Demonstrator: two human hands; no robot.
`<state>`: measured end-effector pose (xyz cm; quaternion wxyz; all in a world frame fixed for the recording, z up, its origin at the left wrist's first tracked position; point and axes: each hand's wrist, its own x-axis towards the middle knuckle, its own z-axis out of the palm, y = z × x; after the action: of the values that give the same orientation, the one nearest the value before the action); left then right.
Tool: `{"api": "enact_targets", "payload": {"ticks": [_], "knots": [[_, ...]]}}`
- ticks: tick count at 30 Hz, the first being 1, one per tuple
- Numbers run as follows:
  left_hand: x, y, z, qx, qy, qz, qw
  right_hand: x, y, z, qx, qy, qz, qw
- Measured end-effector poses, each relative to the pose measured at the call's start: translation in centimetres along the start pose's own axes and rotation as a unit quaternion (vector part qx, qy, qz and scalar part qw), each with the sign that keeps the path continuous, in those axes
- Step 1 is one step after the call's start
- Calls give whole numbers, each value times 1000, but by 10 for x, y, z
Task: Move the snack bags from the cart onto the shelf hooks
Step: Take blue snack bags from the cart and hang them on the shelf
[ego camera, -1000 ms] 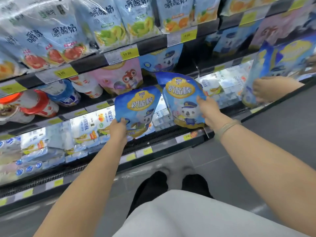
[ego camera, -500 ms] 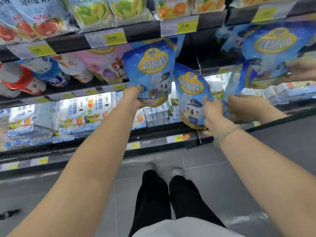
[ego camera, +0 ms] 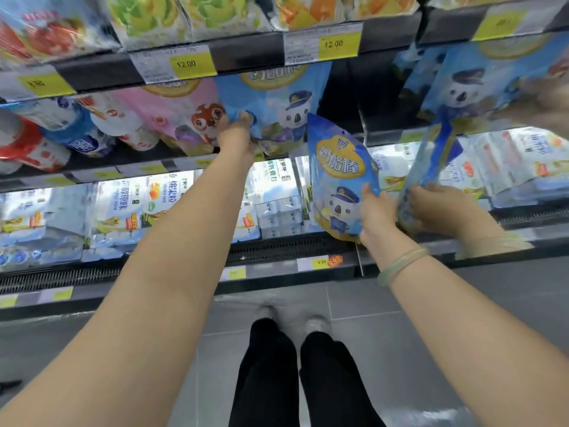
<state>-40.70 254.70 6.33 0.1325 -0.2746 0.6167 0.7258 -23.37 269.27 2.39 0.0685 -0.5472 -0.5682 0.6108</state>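
My left hand [ego camera: 235, 135] grips the lower left corner of a blue koala snack bag [ego camera: 277, 100], raised so its top sits behind the shelf's price rail, next to pink bags [ego camera: 172, 112]. The hook itself is hidden. My right hand [ego camera: 377, 214] holds a second blue koala bag [ego camera: 338, 177] by its right edge, lower down in front of the chilled shelf. The cart is out of view.
Another person's hands [ego camera: 437, 208] hold blue bags [ego camera: 468, 84] at the right, close to my right hand. Fruit snack bags [ego camera: 191, 13] hang above the price rail [ego camera: 246, 53]. Milk cartons [ego camera: 129, 204] fill the lit lower shelf. My legs stand on grey floor tiles.
My left hand has lifted its blue bag from the lower shelf level up to the hook row under the price rail. My right hand keeps its bag low, shifted slightly right.
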Motion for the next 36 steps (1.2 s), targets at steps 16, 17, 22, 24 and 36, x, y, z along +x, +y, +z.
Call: {"api": "enact_targets", "payload": {"ticks": [16,17,22,24,36], "knots": [[5,-10,31,25,-129,-78,988,8,-20,-2,57,-9,-57,997],[6,-9,34,22,-132,-83,988,8,-21,-2,60,-9,-61,996],[11,-7,44,-18,-137,-79,987,11,-22,-1,47,-9,-75,996],[12,-6,45,-50,-152,-68,985,12,-21,-1,43,-12,-81,996],[-22,-36,-5,244,-248,-61,936,-3,-28,8,41,-84,-91,992]]}}
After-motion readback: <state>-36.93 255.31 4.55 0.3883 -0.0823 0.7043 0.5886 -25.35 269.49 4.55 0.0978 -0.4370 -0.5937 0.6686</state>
